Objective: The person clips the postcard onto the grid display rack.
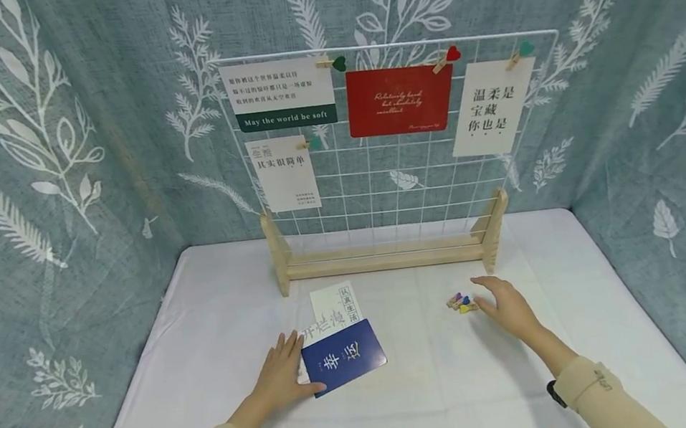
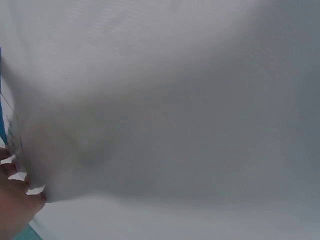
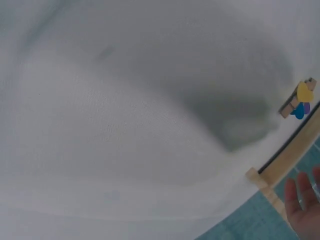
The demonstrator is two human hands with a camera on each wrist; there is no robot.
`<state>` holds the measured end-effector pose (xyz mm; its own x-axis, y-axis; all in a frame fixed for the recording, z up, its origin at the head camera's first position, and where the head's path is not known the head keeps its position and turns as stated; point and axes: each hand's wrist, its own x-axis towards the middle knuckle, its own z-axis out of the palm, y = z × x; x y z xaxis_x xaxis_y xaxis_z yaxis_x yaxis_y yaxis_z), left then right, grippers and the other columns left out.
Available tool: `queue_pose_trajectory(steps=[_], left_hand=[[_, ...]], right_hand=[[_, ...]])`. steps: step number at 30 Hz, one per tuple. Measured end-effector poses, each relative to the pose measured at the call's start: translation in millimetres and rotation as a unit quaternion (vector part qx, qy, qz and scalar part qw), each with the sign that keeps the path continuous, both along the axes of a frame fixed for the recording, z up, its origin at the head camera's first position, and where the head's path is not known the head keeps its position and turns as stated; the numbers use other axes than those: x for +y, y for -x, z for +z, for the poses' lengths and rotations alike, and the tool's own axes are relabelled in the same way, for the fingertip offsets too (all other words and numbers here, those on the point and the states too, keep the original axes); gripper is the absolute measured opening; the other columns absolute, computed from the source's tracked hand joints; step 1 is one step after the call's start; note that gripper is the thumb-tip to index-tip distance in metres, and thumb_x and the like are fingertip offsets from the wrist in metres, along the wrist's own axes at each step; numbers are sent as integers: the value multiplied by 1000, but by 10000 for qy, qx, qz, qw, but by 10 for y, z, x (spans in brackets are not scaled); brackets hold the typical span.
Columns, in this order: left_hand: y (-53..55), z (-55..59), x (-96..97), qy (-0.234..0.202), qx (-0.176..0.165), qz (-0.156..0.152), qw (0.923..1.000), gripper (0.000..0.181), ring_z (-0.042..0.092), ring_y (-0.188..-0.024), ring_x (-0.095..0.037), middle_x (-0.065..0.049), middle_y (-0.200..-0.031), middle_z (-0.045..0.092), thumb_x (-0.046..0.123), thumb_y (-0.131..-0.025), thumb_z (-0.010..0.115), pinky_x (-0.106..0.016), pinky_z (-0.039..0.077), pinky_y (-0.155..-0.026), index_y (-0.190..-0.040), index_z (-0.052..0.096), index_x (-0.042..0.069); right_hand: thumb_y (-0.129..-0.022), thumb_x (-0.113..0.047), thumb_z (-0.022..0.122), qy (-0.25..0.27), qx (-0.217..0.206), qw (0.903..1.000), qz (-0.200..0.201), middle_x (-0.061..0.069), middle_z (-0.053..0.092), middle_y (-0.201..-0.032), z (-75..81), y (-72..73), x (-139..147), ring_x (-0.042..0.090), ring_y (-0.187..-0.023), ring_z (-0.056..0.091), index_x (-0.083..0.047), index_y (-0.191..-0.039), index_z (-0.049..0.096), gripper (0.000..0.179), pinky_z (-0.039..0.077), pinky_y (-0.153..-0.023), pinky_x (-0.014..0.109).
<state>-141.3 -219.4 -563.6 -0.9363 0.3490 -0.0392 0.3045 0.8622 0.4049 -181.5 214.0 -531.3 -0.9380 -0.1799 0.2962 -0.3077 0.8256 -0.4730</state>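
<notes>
My left hand (image 1: 282, 375) rests at the left end of a dark blue card (image 1: 344, 358) with white Chinese characters, the thumb at its lower corner and the fingers stretched forward along its left side. Under the blue card, partly hidden, lie white cards (image 1: 335, 303) with printed characters. The left wrist view catches only some fingers (image 2: 19, 192) beside the card edges. Over the table at the right, my right hand (image 1: 509, 309) is held with fingers loosely extended and nothing in them. Just left of its thumb lie several small wooden clothespins (image 1: 461, 302) with purple, blue and yellow hearts.
Behind, a white wire grid (image 1: 380, 198) stands in a wooden base (image 1: 382, 261). Heart clothespins hold a green-and-white card (image 1: 278, 92), a red card (image 1: 399, 99) and white cards (image 1: 485, 108) on it. Blue-green leaf-patterned curtains (image 1: 88, 204) surround the white-covered table (image 1: 444, 389).
</notes>
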Motion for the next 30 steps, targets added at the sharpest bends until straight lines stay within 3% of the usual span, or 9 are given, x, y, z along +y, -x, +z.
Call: queue_pose_trajectory(steps=[6,21,26,30], left_hand=[[19,39,71,-91,-53,241,9997,102,26,-135,-51,-32,-145,32,43,-65,82,-65,22,-108,-137,36,-13],[12,109,113,-3,-135,484,9987,81,35,-131,-49,-32,-139,40,30,-68,81,-64,26,-106,-130,47,-9],[58,133,136,68,-42,530,9986,76,56,-109,-39,-24,-118,57,28,-61,87,-58,41,-96,-119,51,-6],[87,179,184,150,-85,634,9978,73,57,-96,-31,-16,-106,58,25,-57,90,-54,46,-89,-112,51,-3]], right_hand=[[-87,-5,62,104,-164,9998,-14,30,57,-122,30,87,11,47,-114,52,9,-121,55,38,41,-98,57],[-88,-8,62,-155,-248,9995,-142,31,53,-126,158,207,-8,48,-115,50,9,-126,50,43,41,-98,57],[-88,-7,62,-243,-290,9992,-148,32,51,-128,172,208,30,48,-117,49,10,-127,49,44,40,-99,57],[-89,-8,61,-225,-358,9990,-152,32,51,-128,171,192,49,49,-116,49,10,-127,49,44,40,-99,57]])
